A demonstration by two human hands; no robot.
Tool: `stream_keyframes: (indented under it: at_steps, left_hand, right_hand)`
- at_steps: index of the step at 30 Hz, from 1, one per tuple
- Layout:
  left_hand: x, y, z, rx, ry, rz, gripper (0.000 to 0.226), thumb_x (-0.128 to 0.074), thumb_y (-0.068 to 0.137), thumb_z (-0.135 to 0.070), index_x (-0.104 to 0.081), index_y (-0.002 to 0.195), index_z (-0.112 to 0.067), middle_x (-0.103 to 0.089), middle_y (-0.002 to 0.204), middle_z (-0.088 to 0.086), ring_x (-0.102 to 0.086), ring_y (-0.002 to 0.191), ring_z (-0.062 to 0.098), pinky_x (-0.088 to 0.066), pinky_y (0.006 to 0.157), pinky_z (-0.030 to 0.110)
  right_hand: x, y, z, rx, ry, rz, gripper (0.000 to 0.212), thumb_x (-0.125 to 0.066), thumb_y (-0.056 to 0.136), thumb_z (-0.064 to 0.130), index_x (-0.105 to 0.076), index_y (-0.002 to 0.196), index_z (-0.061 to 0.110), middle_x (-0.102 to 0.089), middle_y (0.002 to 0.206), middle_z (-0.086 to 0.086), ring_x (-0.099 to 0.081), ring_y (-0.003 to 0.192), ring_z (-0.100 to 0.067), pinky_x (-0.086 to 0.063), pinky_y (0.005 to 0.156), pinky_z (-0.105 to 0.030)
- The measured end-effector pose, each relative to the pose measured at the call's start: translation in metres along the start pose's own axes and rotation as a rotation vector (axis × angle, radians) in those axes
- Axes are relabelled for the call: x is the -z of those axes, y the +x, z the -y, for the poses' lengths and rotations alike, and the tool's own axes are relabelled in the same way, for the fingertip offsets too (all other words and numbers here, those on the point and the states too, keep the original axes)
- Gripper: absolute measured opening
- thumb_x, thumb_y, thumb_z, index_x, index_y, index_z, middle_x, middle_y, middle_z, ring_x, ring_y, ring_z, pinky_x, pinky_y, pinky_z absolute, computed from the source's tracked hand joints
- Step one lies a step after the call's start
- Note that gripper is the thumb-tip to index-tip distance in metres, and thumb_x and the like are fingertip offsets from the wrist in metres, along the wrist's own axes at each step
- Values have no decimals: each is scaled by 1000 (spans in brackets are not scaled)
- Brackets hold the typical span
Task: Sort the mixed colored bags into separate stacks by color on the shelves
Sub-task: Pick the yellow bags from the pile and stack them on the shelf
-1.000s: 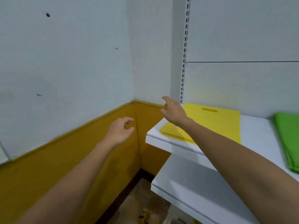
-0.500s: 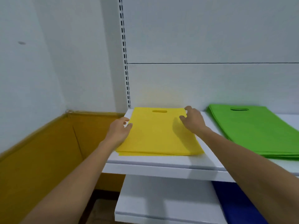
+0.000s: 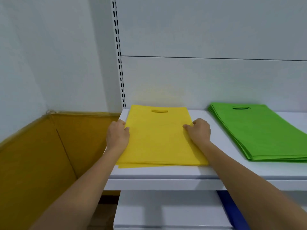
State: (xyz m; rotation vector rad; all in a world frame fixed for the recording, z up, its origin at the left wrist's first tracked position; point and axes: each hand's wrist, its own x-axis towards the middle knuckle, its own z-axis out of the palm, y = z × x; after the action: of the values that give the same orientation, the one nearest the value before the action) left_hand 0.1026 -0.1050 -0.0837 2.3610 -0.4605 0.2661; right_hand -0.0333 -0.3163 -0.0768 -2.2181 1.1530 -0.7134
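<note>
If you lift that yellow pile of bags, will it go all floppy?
Probably floppy: the yellow bags are thin flat sheets, so the middle would likely sag between the left hand and right hand at the edges. Likely light, being so thin. Sheets may slide apart; one bottom edge sticks out at the front.

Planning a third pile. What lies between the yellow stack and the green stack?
In the head view, just bare white shelf, plus the right hand with its grip on the yellow stack's right edge.

The left hand [image 3: 117,136] and right hand [image 3: 199,131] grip opposite edges of a yellow fabric bag stack [image 3: 157,141], left end of white shelf [image 3: 166,174]
</note>
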Motion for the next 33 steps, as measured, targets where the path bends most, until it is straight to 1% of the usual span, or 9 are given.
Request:
stream_keyframes:
  at_steps: [4,7,12,14,19,23,26,30,33]
  left_hand:
    - [1,-2,0,46,-128,0,26,-62,88,-20,-60,108,-4,-64,108,13,-56,104,28,-43,83,34]
    - [6,-6,-3,54,-186,-34,18,-62,88,-18,-61,101,-6,-66,103,12,-57,100,28,-42,77,31]
    - [9,-14,-7,-12,-33,-94,11,-59,90,-18,-64,97,-13,-68,101,8,-59,97,30,-42,69,32]
    - [9,-15,-8,-40,42,-82,15,-56,91,-17,-65,103,-13,-66,105,8,-59,98,29,-41,68,31]
    - [9,-14,-9,-30,29,-79,24,-56,91,-16,-62,113,-8,-64,112,11,-57,104,30,-45,76,36]
    - [8,-16,-9,-37,76,-62,22,-55,92,-15,-65,109,-4,-65,109,14,-58,102,32,-45,75,37]
    - [7,-16,-8,-40,156,-36,20,-53,93,-15,-69,99,-4,-65,104,16,-58,96,33,-40,67,34]
    - [6,-11,-4,-27,124,-43,22,-53,92,-15,-73,94,-5,-66,100,16,-55,96,32,-38,65,32]
    - [8,-13,-6,-55,208,-62,26,-52,90,-25,-73,92,-10,-64,96,15,-50,96,31,-38,68,34]
  right_hand:
    - [3,-3,1,53,38,-52,28,-60,89,22,-59,107,2,-61,112,-14,-52,106,-31,-36,76,-31]
    - [4,-8,5,144,-92,-108,24,-55,92,23,-59,106,4,-62,107,-14,-54,101,-32,-36,72,-32]
    - [6,-15,7,214,-202,-151,26,-47,96,22,-56,115,7,-61,111,-12,-53,104,-31,-39,76,-34]
    - [5,-15,7,231,-219,-152,23,-47,96,20,-56,109,4,-61,108,-13,-53,102,-31,-38,73,-34]
    - [4,-14,6,210,-209,-137,18,-47,95,18,-55,95,2,-61,103,-15,-53,99,-33,-33,69,-33]
    - [4,-15,6,198,-256,-119,13,-47,92,15,-48,81,8,-62,98,-16,-53,93,-33,-31,64,-31]
    - [3,-17,8,258,-378,-147,19,-44,91,11,-61,98,4,-59,103,-13,-53,97,-32,-35,67,-33]
    - [1,-15,6,305,-408,-156,28,-46,90,7,-64,112,8,-48,130,-9,-43,117,-29,-36,82,-36]
    - [-1,-15,7,303,-445,-133,21,-43,89,3,-60,100,3,-57,111,-12,-49,103,-31,-31,72,-34]
